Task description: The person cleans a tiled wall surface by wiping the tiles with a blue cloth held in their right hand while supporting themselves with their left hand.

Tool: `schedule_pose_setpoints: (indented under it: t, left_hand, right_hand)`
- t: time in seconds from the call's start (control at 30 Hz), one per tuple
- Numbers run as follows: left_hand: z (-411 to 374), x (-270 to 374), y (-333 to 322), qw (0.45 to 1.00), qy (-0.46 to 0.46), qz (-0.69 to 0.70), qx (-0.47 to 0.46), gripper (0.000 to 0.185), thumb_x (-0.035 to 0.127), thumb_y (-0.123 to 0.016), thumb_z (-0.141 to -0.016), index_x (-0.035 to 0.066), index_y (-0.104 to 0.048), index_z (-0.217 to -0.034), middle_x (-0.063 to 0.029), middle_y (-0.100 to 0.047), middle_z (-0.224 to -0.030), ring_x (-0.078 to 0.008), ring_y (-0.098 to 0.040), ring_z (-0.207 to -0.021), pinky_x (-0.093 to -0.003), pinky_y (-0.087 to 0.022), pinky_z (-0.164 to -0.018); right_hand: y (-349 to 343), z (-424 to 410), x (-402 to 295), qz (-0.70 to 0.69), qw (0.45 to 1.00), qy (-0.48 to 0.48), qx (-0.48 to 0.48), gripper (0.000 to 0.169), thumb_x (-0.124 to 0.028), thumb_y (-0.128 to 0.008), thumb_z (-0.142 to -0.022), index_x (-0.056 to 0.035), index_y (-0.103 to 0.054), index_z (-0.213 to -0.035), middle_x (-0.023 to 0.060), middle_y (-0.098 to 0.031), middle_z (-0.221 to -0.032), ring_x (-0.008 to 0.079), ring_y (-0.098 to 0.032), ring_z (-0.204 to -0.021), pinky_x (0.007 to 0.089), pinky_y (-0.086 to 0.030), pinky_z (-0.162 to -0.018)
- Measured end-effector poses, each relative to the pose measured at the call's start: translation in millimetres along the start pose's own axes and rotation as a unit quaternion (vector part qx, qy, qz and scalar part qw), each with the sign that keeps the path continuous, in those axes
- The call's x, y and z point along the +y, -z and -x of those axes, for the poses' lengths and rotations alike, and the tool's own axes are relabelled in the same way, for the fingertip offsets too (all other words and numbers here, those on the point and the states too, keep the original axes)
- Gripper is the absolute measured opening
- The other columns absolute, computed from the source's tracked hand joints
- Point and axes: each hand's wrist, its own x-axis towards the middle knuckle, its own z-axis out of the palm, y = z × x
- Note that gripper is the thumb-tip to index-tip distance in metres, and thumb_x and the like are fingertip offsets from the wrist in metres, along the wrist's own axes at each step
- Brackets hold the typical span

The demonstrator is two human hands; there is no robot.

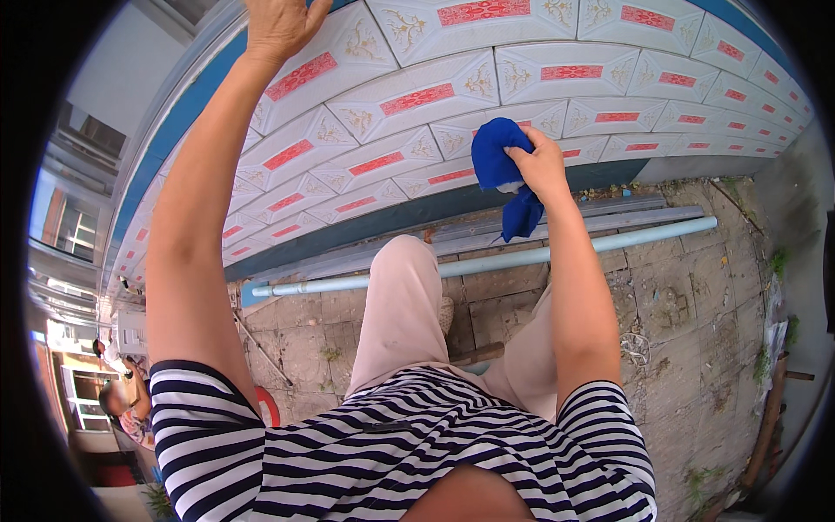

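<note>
My right hand (pixel 543 160) pinches a bright blue cloth (pixel 499 153) between thumb and fingers, in front of a wall of white panels (pixel 411 98) with red inlays and gold scrollwork. The cloth's lower end (pixel 522 215) hangs below my wrist, and a small whitish patch shows between its folds. Up at the top left, my left hand (pixel 280 29) reaches to the wall beside its blue border (pixel 225 72). The picture's edge cuts off most of its fingers, so whether they grip anything is hidden.
A pale blue pipe (pixel 496 263) and grey metal strips (pixel 620 220) lie along the wall's foot, by my knees. A thin stick (pixel 264 352) lies on the paved ground (pixel 678 293). Two people (pixel 127 398) are at far left. Rusty pipe (pixel 766 417) runs at right.
</note>
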Motion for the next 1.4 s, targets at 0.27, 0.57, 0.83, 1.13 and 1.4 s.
schedule_pose_setpoints:
  t: [0.27,0.57,0.83,1.13,1.4]
  left_hand:
    - [138.8,248.8,11.8,0.809,0.278,0.424,-0.297,0.083,0.047,-0.073,-0.081,0.008,-0.038,-0.145,-0.0238,-0.039,-0.146,-0.0418,-0.029,-0.141,-0.0546,-0.024,-0.114]
    - [161.8,286.0,38.7,0.556,0.505,0.543,-0.376,0.071,0.029,-0.073,-0.089,-0.004,-0.042,-0.143,-0.0161,-0.065,-0.118,-0.0189,-0.06,-0.109,-0.0303,-0.048,-0.093]
    - [107.9,281.4,108.6,0.801,0.355,0.419,-0.24,0.027,0.011,-0.072,-0.085,0.001,-0.067,-0.11,-0.0158,-0.069,-0.103,-0.0285,-0.067,-0.096,-0.0334,-0.051,-0.086]
    - [160.3,353.4,121.8,0.735,0.419,0.464,-0.263,0.058,0.008,-0.069,-0.087,0.007,-0.047,-0.14,-0.0253,-0.038,-0.145,-0.0363,-0.038,-0.136,-0.0406,-0.034,-0.109]
    - [175.6,390.0,105.3,0.224,0.69,0.678,-0.115,0.08,0.047,-0.051,-0.1,0.017,-0.002,-0.156,-0.0086,-0.022,-0.159,-0.029,-0.025,-0.144,-0.0563,-0.02,-0.114]
  right_hand:
    - [-22.3,33.3,-22.9,0.084,0.952,0.207,-0.211,0.046,0.006,-0.055,-0.069,-0.0045,-0.067,-0.112,0.0166,-0.068,-0.108,0.0343,-0.063,-0.103,0.0384,-0.049,-0.092]
    - [-3.9,54.8,-5.8,-0.006,0.942,0.045,-0.332,0.033,-0.007,-0.065,-0.082,-0.0003,-0.063,-0.114,0.0156,-0.07,-0.104,0.0228,-0.067,-0.096,0.0352,-0.052,-0.086]
    - [22.8,80.1,-16.4,0.0,0.904,0.043,-0.426,0.069,-0.014,-0.071,-0.08,-0.0071,-0.044,-0.143,0.0158,-0.065,-0.114,0.0231,-0.061,-0.109,0.0352,-0.047,-0.096]
    - [28.9,79.4,-6.8,-0.178,0.917,-0.201,-0.294,0.024,-0.011,-0.053,-0.093,-0.0062,-0.064,-0.114,0.0026,-0.065,-0.091,0.0104,-0.06,-0.071,0.0269,-0.053,-0.061]
    - [14.8,74.9,5.0,-0.426,0.835,-0.222,-0.267,0.024,-0.005,-0.044,-0.099,0.0007,-0.056,-0.12,0.0097,-0.067,-0.101,0.0169,-0.068,-0.082,0.0308,-0.058,-0.07]
